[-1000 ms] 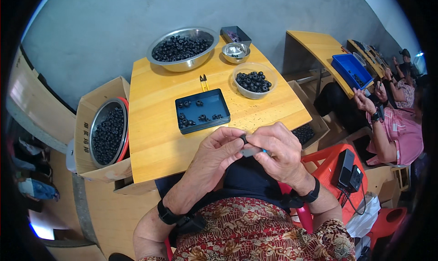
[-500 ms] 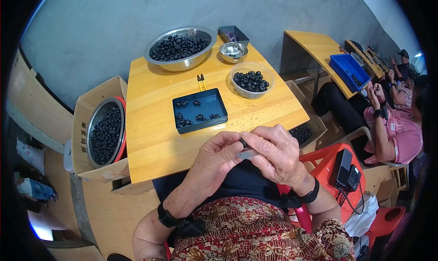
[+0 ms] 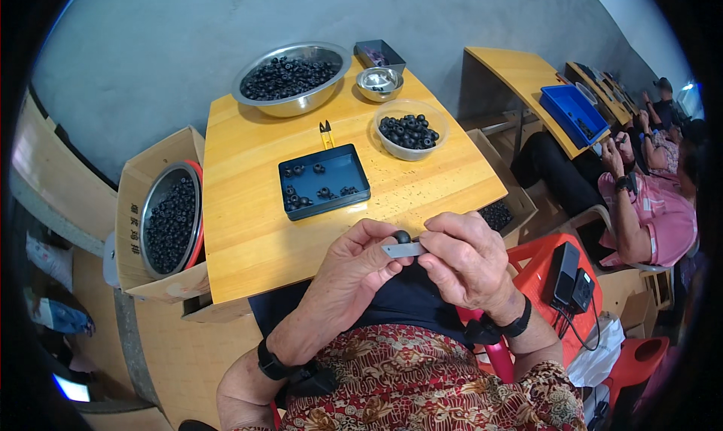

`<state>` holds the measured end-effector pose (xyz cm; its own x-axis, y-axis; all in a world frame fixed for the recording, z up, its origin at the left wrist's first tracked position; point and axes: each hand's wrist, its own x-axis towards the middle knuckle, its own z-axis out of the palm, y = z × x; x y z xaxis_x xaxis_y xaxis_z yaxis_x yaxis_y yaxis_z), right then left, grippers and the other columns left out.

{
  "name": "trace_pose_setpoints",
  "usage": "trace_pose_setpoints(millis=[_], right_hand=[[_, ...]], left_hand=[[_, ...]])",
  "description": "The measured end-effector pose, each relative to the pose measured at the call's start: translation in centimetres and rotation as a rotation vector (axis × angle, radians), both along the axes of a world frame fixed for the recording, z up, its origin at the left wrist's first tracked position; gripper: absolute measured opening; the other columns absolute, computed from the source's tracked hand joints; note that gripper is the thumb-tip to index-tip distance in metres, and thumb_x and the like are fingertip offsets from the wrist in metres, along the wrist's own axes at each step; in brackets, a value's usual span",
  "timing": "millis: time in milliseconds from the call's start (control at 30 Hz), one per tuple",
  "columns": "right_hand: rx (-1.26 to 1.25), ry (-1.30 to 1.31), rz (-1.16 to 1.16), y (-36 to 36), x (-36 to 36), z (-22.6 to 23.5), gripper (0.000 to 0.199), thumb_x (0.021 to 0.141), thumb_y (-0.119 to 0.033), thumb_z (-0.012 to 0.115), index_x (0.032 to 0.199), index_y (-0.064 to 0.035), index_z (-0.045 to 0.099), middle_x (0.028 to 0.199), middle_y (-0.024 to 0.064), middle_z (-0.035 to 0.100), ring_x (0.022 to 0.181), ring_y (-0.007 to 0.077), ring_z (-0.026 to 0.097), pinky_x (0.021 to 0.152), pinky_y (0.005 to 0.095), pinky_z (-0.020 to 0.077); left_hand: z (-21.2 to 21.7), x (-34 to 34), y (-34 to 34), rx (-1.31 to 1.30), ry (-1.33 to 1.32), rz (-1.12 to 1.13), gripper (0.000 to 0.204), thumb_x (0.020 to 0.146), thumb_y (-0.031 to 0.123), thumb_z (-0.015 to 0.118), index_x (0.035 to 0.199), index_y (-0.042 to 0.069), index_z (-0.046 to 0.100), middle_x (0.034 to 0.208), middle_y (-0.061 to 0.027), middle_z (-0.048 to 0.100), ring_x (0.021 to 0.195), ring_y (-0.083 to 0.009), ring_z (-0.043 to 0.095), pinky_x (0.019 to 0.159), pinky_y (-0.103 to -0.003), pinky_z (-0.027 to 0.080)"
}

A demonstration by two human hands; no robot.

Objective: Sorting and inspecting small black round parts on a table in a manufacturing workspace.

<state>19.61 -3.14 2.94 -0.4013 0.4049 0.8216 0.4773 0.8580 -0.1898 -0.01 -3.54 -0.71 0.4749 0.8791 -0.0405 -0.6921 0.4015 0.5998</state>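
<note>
Between the fingers and thumb of my left hand (image 3: 354,258) sits a small black ball (image 3: 401,236). My right hand (image 3: 468,259) pinches a flat grey metal blade (image 3: 404,249), whose free end reaches across just below the ball toward my left thumb. Whether the blade touches the ball I cannot tell. Both hands are above my lap at the table's near edge. Beyond them is a dark blue tray (image 3: 331,176) with several black balls, some showing a hole. A pair of yellow-handled thread snips (image 3: 326,135) lies behind it, points away from me.
A large steel basin (image 3: 339,69) of black balls, a clear tub (image 3: 444,129), a small metal bowl (image 3: 380,92) and a dark box (image 3: 399,60) stand on the wooden table (image 3: 248,205). Left is a carton (image 3: 143,163) holding another basin. People work at tables on the right.
My right hand has shifted slightly to the right, away from my left fingers. More of the blade and the ball now shows. The whole view has shifted a little.
</note>
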Motion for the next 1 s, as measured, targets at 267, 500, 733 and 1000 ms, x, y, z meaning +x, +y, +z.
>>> trace_pose_setpoints(millis=[267,500,733,1000], right_hand=[[0.018,-0.043,-0.031,0.1,0.0,-0.1,0.028,0.071,-0.005,0.079,0.097,-0.0011,0.068,0.093,0.011,0.064,0.068,0.0215,0.06,0.056,0.0299,0.0488],[0.047,-0.023,-0.087,0.8,1.1,-0.7,0.027,0.073,-0.003,0.078,0.098,-0.0008,0.068,0.093,0.0116,0.065,0.068,0.0223,0.061,0.057,0.0307,0.0496],[-0.039,0.144,-0.067,0.1,1.1,-0.1,0.03,0.074,-0.003,0.079,0.101,-0.0002,0.068,0.092,0.0125,0.066,0.072,0.0237,0.062,0.062,0.0319,0.0506],[-0.047,0.081,-0.017,-0.7,0.1,-0.4,0.041,0.067,-0.005,0.082,0.107,-0.0019,0.072,0.091,0.009,0.066,0.067,0.0196,0.059,0.057,0.0288,0.0479]], left_hand=[[0.0,-0.1,0.0,0.049,0.002,0.005,0.018,0.091,0.007,0.067,0.107,0.006,0.061,0.105,-0.006,0.065,0.098,-0.0161,0.063,0.089,-0.03,0.051],[1.6,0.6,-0.6,0.165,0.068,-0.061,0.016,0.092,0.012,0.068,0.104,0.005,0.06,0.103,-0.0074,0.066,0.089,-0.0166,0.065,0.085,-0.03,0.052],[1.3,0.6,-0.4,0.018,-0.006,-0.023,0.02,0.091,0.012,0.069,0.107,0.005,0.06,0.102,-0.0063,0.067,0.095,-0.015,0.064,0.088,-0.029,0.051],[0.7,0.9,-0.4,0.006,-0.036,-0.014,0.025,0.089,0.007,0.069,0.112,0.006,0.061,0.107,-0.0051,0.066,0.102,-0.0155,0.062,0.093,-0.031,0.05]])
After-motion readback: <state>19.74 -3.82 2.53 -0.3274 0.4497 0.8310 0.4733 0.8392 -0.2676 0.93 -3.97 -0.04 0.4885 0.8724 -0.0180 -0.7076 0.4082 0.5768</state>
